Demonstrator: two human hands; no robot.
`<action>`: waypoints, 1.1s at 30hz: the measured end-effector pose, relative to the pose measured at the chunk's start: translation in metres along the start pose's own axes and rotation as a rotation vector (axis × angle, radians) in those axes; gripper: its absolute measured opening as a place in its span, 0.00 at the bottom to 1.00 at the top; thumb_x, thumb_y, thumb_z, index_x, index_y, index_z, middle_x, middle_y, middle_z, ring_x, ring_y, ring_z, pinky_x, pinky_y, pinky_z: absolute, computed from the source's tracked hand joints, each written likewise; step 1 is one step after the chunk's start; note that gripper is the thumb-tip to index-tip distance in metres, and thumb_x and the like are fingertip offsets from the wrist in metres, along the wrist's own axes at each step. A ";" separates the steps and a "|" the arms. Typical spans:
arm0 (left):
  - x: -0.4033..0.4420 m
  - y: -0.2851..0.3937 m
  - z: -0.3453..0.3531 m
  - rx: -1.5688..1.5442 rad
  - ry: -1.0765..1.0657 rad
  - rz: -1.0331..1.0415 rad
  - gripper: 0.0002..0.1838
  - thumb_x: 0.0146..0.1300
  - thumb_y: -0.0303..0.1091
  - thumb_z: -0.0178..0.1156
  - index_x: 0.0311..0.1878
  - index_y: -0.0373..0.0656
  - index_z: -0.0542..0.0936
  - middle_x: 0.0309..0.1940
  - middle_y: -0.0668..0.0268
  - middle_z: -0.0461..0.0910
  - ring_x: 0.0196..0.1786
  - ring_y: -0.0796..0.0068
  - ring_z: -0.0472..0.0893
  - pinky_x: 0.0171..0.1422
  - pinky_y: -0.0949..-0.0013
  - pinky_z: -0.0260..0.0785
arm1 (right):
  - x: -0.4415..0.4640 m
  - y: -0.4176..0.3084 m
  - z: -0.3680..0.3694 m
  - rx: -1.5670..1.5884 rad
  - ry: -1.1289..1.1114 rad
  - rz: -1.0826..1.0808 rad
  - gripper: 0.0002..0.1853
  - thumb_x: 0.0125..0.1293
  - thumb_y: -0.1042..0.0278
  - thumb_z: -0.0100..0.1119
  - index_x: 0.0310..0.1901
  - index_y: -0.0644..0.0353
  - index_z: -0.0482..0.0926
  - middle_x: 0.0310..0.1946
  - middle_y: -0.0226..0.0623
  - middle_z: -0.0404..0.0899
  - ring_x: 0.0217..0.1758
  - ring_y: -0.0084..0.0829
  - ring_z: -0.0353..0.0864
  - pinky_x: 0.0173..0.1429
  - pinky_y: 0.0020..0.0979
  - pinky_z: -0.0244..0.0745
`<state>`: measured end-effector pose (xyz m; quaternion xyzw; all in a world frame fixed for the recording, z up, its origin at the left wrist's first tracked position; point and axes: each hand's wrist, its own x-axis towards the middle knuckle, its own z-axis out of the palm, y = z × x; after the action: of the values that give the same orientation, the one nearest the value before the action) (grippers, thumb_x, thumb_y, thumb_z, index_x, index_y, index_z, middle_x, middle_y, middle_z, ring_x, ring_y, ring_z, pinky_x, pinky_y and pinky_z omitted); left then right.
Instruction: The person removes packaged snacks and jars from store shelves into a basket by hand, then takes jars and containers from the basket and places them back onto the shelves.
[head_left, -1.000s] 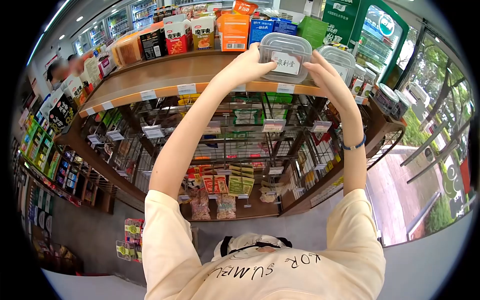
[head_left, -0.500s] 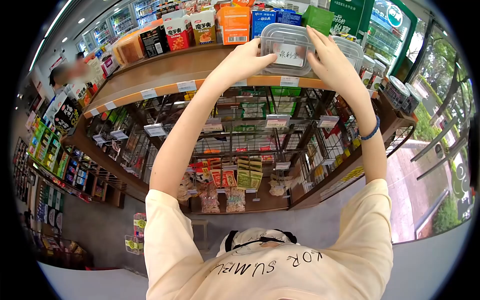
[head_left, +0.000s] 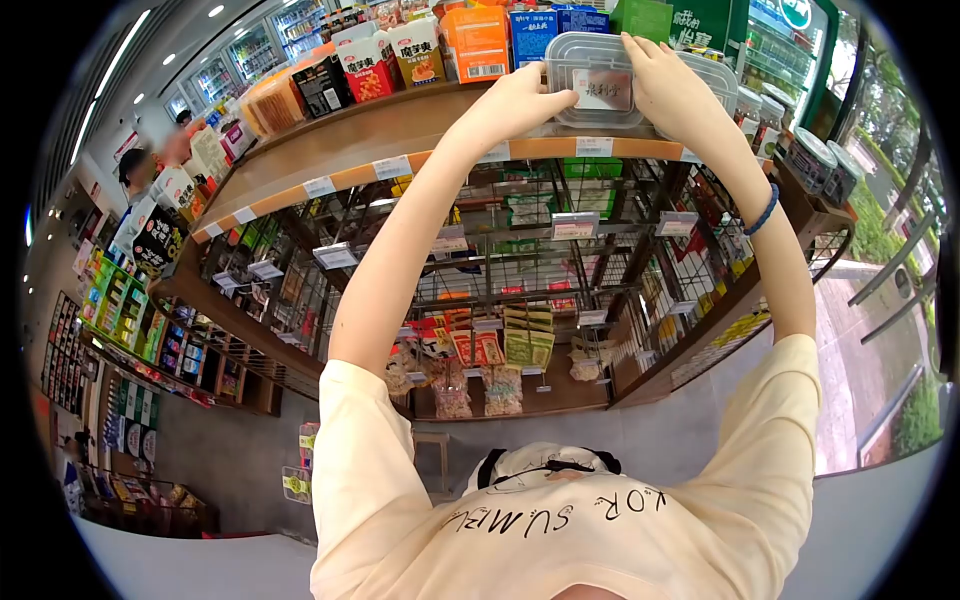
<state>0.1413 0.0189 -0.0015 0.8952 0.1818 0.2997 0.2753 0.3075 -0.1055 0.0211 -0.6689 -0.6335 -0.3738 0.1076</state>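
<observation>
A clear plastic food container (head_left: 594, 58) with a white handwritten label stands tilted toward me on the brown top shelf (head_left: 420, 128). My left hand (head_left: 522, 102) grips its left side, thumb on the front by the label and the other fingers mostly out of sight at the edge. My right hand (head_left: 672, 88) holds the right side, its fingertips at the upper right corner. Another clear container (head_left: 716, 75) is partly visible behind my right hand. Behind these stand a blue box (head_left: 533, 40), an orange box (head_left: 476, 44) and a green box (head_left: 642, 18).
Price tags (head_left: 392, 167) line the shelf edge. Below are wire racks with snack packets (head_left: 528, 338). Lidded jars (head_left: 812, 160) stand at the right end, near a window. Bread (head_left: 274, 104) and snack boxes (head_left: 366, 66) sit left. Two people (head_left: 135, 175) appear at far left.
My view has shifted, so the shelf and arms appear further right. Both hands stay on the container. My right thumb, seen beside the label before, is now hidden.
</observation>
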 end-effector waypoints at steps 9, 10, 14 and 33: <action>-0.001 -0.003 0.002 -0.014 -0.018 0.009 0.36 0.49 0.52 0.56 0.54 0.30 0.67 0.42 0.48 0.76 0.46 0.60 0.77 0.51 0.66 0.69 | -0.004 0.007 0.001 0.081 0.178 -0.029 0.23 0.56 0.74 0.46 0.54 0.73 0.64 0.45 0.54 0.72 0.50 0.46 0.72 0.60 0.37 0.64; 0.001 -0.005 0.003 -0.015 -0.018 0.007 0.36 0.49 0.52 0.56 0.54 0.30 0.67 0.42 0.48 0.76 0.46 0.60 0.77 0.51 0.66 0.69 | -0.004 0.008 -0.003 0.089 0.115 0.000 0.22 0.58 0.75 0.43 0.56 0.68 0.63 0.48 0.50 0.70 0.51 0.45 0.71 0.58 0.38 0.65; -0.007 0.012 -0.006 -0.080 -0.087 0.008 0.33 0.54 0.48 0.56 0.58 0.36 0.65 0.45 0.53 0.76 0.47 0.67 0.77 0.53 0.68 0.69 | -0.001 0.030 0.007 0.201 0.102 -0.025 0.23 0.59 0.79 0.39 0.58 0.60 0.64 0.48 0.46 0.69 0.49 0.45 0.71 0.54 0.37 0.67; -0.014 0.001 -0.030 -0.179 -0.215 0.030 0.17 0.63 0.29 0.51 0.56 0.45 0.71 0.59 0.66 0.67 0.52 0.73 0.77 0.41 0.80 0.68 | -0.003 0.007 -0.030 0.578 0.062 0.137 0.20 0.55 0.77 0.40 0.50 0.68 0.73 0.39 0.52 0.71 0.46 0.44 0.70 0.52 0.34 0.65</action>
<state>0.1117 0.0228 0.0123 0.8966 0.1104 0.2210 0.3675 0.3034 -0.1273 0.0421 -0.6401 -0.6635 -0.1900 0.3377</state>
